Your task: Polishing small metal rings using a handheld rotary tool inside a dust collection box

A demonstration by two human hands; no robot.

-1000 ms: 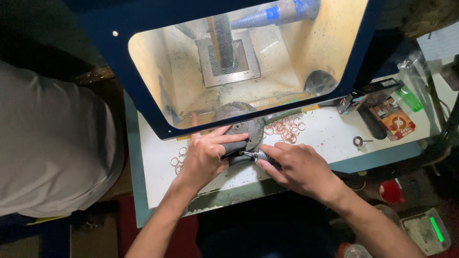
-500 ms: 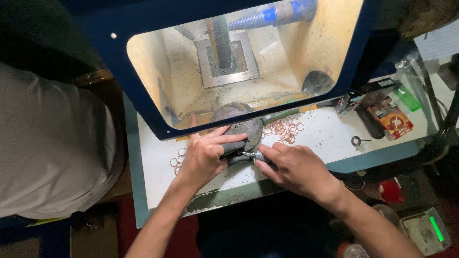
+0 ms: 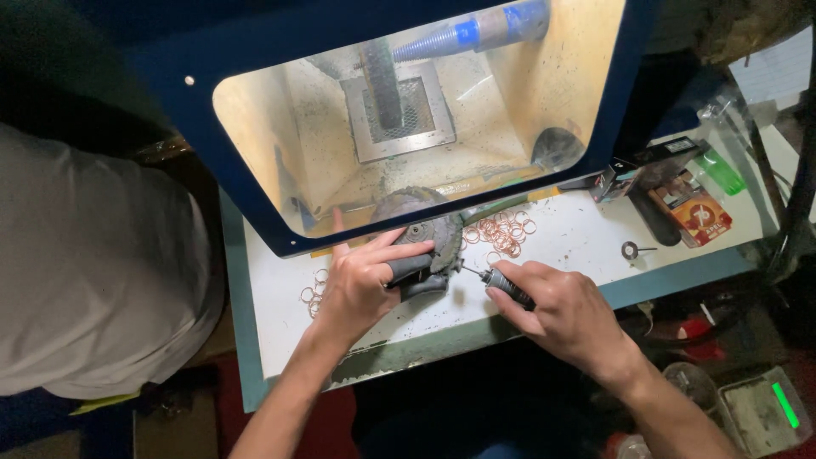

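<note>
My left hand [image 3: 361,280] rests on a dark grey round-topped block [image 3: 422,246] at the middle of the white worktable [image 3: 578,234], fingers curled over its left side. My right hand [image 3: 565,314] grips a thin black rotary handpiece [image 3: 507,287]; its metal tip points left toward the block, a short way off it. A pile of small copper rings [image 3: 503,232] lies just right of the block. More copper rings [image 3: 313,293] lie under my left wrist.
A blue dust hood [image 3: 212,136] with a lit cream interior and a blue suction hose [image 3: 476,30] stands behind the block. A small wheel bit [image 3: 631,250], a lighter [image 3: 721,172] and small boxes [image 3: 693,208] lie at right. Another person's grey sleeve [image 3: 85,272] fills the left.
My right hand has drawn back to the right with the handpiece, so its tip is now off the block. My left hand stays on the block.
</note>
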